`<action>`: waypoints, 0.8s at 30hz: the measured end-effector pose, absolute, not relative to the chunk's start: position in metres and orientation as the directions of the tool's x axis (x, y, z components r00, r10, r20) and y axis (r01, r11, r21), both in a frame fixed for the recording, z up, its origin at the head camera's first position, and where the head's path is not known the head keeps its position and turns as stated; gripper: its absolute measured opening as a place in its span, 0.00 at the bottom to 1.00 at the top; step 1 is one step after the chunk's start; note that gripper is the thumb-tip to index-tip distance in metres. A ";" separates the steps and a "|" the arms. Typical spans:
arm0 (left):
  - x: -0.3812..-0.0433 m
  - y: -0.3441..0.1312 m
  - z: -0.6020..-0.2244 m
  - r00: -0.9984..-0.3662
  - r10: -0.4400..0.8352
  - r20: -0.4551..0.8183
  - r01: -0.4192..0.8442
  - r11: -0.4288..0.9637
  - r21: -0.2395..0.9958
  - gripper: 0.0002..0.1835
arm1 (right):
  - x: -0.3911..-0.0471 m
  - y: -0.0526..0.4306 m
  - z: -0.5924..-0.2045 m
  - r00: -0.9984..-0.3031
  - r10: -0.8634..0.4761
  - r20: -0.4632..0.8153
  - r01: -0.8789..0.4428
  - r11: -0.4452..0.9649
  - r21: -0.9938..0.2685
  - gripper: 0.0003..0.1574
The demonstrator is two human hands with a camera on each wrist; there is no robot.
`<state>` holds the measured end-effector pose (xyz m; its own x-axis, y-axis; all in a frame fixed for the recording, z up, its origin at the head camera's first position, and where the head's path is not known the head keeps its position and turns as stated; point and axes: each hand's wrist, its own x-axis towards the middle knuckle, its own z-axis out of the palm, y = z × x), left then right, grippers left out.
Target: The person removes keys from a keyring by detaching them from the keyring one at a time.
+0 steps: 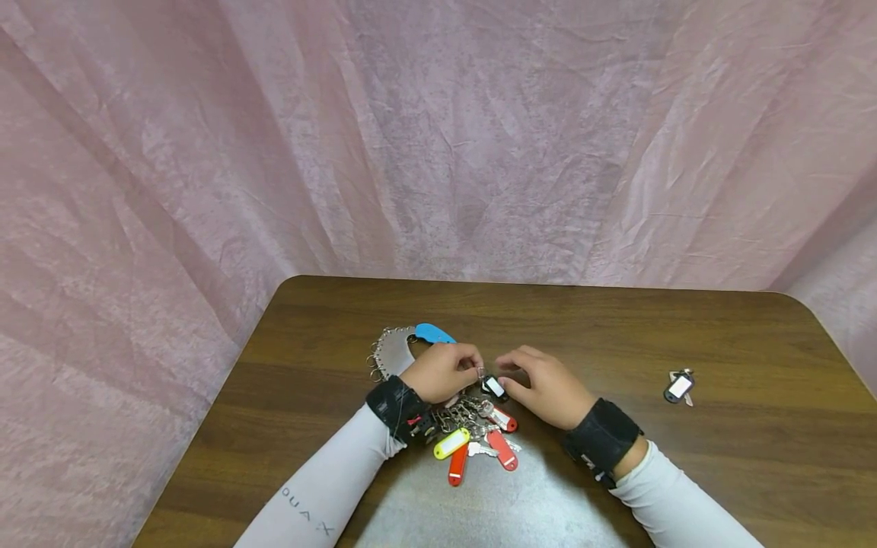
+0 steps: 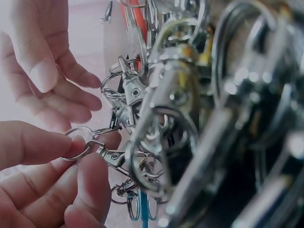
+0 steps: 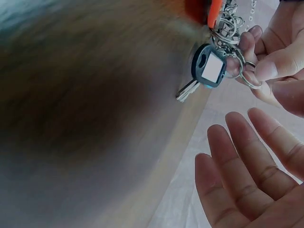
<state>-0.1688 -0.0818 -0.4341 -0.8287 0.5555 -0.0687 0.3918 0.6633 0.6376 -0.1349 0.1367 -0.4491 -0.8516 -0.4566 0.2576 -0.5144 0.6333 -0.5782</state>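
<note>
My left hand pinches a metal key ring between thumb and fingers, over a heap of metal clasps and keys. From that ring's cluster hangs a black key tag with a white label and a silver key. A small swivel clasp sits right at the left fingertips in the left wrist view. Just right of the black tag, my right hand holds nothing, its fingers extended and apart.
A grey crescent-shaped plate edged with small rings and a blue handle lies behind the left hand. Red tags and a yellow tag spread toward the front. Another black tag with keys lies far right on the wooden table.
</note>
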 end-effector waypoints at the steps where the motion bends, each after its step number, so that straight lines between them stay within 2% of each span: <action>1: -0.169 -0.082 -0.434 -0.827 0.557 -0.069 0.392 0.661 0.640 0.05 | -0.136 0.135 -0.449 -0.852 -0.459 0.250 -0.512 0.633 -0.581 0.16; 9: -0.170 -0.082 -0.435 -0.822 0.565 -0.066 0.403 0.661 0.633 0.04 | -0.141 0.123 -0.449 -0.846 -0.501 0.185 -0.505 0.637 -0.582 0.19; 24: -0.169 -0.086 -0.433 -0.803 0.593 -0.055 0.418 0.626 0.659 0.05 | -0.147 0.113 -0.455 -0.833 -0.535 0.142 -0.515 0.653 -0.556 0.08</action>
<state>-0.1690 -0.0863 -0.4330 -0.8033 0.5931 -0.0545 0.4176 0.6261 0.6585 -0.1472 0.1129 -0.4548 -0.8327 -0.5351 0.1424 -0.5145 0.6526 -0.5562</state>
